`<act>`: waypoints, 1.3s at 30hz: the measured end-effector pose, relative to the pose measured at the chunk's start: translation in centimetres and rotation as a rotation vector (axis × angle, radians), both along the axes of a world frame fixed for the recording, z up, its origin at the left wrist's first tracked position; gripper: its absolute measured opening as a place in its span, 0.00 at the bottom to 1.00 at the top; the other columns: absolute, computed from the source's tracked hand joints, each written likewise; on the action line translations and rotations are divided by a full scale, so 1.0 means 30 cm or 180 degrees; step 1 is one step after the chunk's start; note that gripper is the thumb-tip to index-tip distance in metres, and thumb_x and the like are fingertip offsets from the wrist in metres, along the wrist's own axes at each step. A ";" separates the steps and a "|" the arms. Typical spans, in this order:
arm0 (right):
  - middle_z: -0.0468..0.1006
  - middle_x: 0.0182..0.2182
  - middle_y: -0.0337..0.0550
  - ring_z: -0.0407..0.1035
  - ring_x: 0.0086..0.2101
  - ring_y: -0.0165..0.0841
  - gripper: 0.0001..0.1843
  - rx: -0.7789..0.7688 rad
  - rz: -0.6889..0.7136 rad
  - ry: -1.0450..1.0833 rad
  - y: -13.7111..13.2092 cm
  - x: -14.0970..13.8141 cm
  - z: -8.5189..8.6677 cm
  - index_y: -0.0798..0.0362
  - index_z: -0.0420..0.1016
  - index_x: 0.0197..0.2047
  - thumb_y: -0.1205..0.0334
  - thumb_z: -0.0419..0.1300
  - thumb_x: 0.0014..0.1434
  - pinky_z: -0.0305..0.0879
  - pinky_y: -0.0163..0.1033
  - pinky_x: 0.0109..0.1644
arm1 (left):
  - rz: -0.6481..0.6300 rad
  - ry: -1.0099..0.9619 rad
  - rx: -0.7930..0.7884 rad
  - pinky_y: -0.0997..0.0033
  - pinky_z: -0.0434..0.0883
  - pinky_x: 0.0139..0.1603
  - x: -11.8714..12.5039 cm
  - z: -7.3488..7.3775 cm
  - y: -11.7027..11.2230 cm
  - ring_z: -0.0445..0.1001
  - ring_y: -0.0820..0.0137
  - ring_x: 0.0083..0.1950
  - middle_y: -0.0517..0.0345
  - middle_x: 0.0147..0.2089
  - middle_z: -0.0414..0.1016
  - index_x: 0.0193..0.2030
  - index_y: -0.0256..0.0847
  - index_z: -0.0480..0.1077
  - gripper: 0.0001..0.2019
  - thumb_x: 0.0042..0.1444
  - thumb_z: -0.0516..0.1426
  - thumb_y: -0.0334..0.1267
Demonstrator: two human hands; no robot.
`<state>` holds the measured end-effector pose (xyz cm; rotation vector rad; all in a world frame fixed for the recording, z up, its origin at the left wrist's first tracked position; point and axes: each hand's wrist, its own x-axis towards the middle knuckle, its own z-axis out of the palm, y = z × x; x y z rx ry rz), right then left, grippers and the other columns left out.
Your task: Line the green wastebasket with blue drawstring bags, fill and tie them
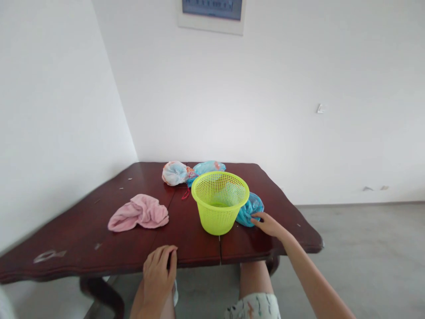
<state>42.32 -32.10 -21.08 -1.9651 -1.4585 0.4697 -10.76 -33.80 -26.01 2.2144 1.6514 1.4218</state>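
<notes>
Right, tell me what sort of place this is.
Probably a room in a home, sparely fitted: a dark red-brown wooden dining table with a shaped edge, a bare grey concrete floor, and, on the table, a lime-green plastic basket beside a pink towel.

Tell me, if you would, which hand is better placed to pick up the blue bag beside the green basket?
The right hand: its fingers are already at the blue plastic bag, beside the lime-green basket. The left hand sits farther off, at the near edge of the dark wooden table.
</notes>
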 end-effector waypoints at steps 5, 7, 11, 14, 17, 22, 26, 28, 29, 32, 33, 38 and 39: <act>0.88 0.53 0.59 0.83 0.46 0.48 0.32 0.0470 -0.0657 0.0114 -0.020 0.064 0.030 0.55 0.80 0.64 0.39 0.63 0.69 0.79 0.51 0.53 | -0.0048 0.0010 -0.0075 0.39 0.74 0.65 0.034 0.022 -0.025 0.86 0.45 0.56 0.47 0.53 0.91 0.50 0.53 0.85 0.15 0.79 0.56 0.48; 0.87 0.43 0.54 0.81 0.43 0.48 0.22 0.0510 -0.0762 0.0062 -0.006 0.064 0.031 0.52 0.82 0.50 0.43 0.69 0.63 0.75 0.48 0.50 | -0.0142 -0.0001 -0.0073 0.45 0.73 0.64 0.072 0.021 -0.043 0.86 0.49 0.55 0.49 0.52 0.91 0.50 0.49 0.85 0.15 0.81 0.56 0.48; 0.81 0.31 0.44 0.75 0.36 0.44 0.14 0.0672 -0.0752 -0.0003 -0.020 0.023 0.043 0.46 0.74 0.33 0.46 0.66 0.62 0.66 0.45 0.45 | -0.0861 -0.0124 -0.0500 0.51 0.71 0.61 0.186 0.053 -0.104 0.84 0.53 0.55 0.52 0.51 0.89 0.51 0.49 0.84 0.16 0.84 0.56 0.49; 0.78 0.34 0.43 0.72 0.37 0.43 0.19 0.1206 -0.0930 -0.0115 -0.093 -0.044 0.099 0.46 0.72 0.38 0.39 0.62 0.70 0.65 0.46 0.45 | -0.1534 -0.0383 -0.1079 0.51 0.72 0.64 0.277 0.116 -0.153 0.83 0.52 0.56 0.51 0.52 0.87 0.51 0.49 0.83 0.17 0.85 0.56 0.53; 0.77 0.36 0.43 0.72 0.39 0.42 0.21 0.2015 -0.0599 -0.0241 -0.220 -0.177 0.182 0.46 0.71 0.38 0.40 0.66 0.75 0.68 0.45 0.48 | -0.2237 -0.1085 -0.1751 0.50 0.73 0.70 0.369 0.179 -0.177 0.82 0.52 0.63 0.47 0.58 0.86 0.57 0.48 0.83 0.21 0.85 0.57 0.60; 0.86 0.56 0.51 0.81 0.57 0.45 0.18 0.1484 0.1530 0.0216 -0.475 -0.463 0.239 0.49 0.76 0.36 0.52 0.69 0.78 0.77 0.47 0.64 | -0.3499 -0.2744 -0.2926 0.45 0.75 0.76 0.569 0.228 -0.175 0.81 0.46 0.74 0.38 0.76 0.81 0.75 0.46 0.79 0.42 0.75 0.59 0.79; 0.87 0.46 0.50 0.83 0.46 0.43 0.18 0.1902 0.1179 0.0742 -0.588 -0.537 0.166 0.48 0.82 0.38 0.57 0.61 0.83 0.79 0.46 0.52 | -0.3223 -0.3406 -0.3412 0.49 0.79 0.71 0.715 0.240 -0.190 0.87 0.46 0.64 0.39 0.62 0.90 0.64 0.38 0.87 0.41 0.63 0.74 0.75; 0.84 0.47 0.51 0.81 0.47 0.45 0.11 0.2523 -0.0050 0.0598 -0.595 -0.502 0.109 0.47 0.82 0.42 0.56 0.65 0.81 0.78 0.49 0.54 | -0.2900 -0.3702 -0.3616 0.51 0.82 0.66 0.751 0.242 -0.200 0.90 0.48 0.57 0.41 0.55 0.92 0.60 0.36 0.89 0.40 0.58 0.79 0.71; 0.84 0.50 0.52 0.80 0.50 0.47 0.08 0.2690 -0.0685 0.0493 -0.589 -0.472 0.079 0.47 0.82 0.47 0.54 0.69 0.78 0.77 0.51 0.57 | -0.2820 -0.3860 -0.3669 0.51 0.83 0.65 0.758 0.242 -0.204 0.90 0.48 0.56 0.41 0.54 0.93 0.61 0.36 0.89 0.40 0.57 0.80 0.70; 0.85 0.55 0.57 0.81 0.54 0.53 0.27 0.2194 -0.1363 0.0467 -0.552 -0.365 -0.015 0.50 0.80 0.62 0.44 0.74 0.68 0.79 0.56 0.58 | -0.2782 -0.4248 -0.3716 0.50 0.83 0.68 0.744 0.241 -0.209 0.92 0.47 0.59 0.40 0.57 0.93 0.64 0.38 0.89 0.40 0.56 0.82 0.67; 0.87 0.53 0.56 0.83 0.51 0.52 0.28 0.1806 -0.1121 0.0490 -0.539 -0.332 -0.044 0.50 0.80 0.62 0.43 0.73 0.65 0.79 0.54 0.55 | -0.2781 -0.4326 -0.3726 0.49 0.84 0.69 0.732 0.240 -0.207 0.92 0.46 0.61 0.40 0.58 0.93 0.64 0.38 0.89 0.39 0.57 0.82 0.66; 0.84 0.31 0.48 0.79 0.35 0.46 0.13 0.0742 -0.0388 0.0300 -0.509 -0.228 -0.098 0.48 0.81 0.35 0.47 0.66 0.62 0.71 0.47 0.43 | -0.2869 -0.4395 -0.3437 0.46 0.82 0.74 0.646 0.263 -0.176 0.90 0.43 0.66 0.41 0.61 0.93 0.62 0.40 0.90 0.35 0.59 0.81 0.66; 0.83 0.30 0.47 0.77 0.34 0.45 0.15 0.0818 -0.0391 0.0409 -0.514 -0.208 -0.076 0.48 0.80 0.35 0.45 0.67 0.62 0.70 0.46 0.42 | -0.2925 -0.4355 -0.3324 0.47 0.83 0.74 0.624 0.274 -0.167 0.90 0.43 0.66 0.41 0.61 0.93 0.61 0.40 0.90 0.34 0.61 0.80 0.66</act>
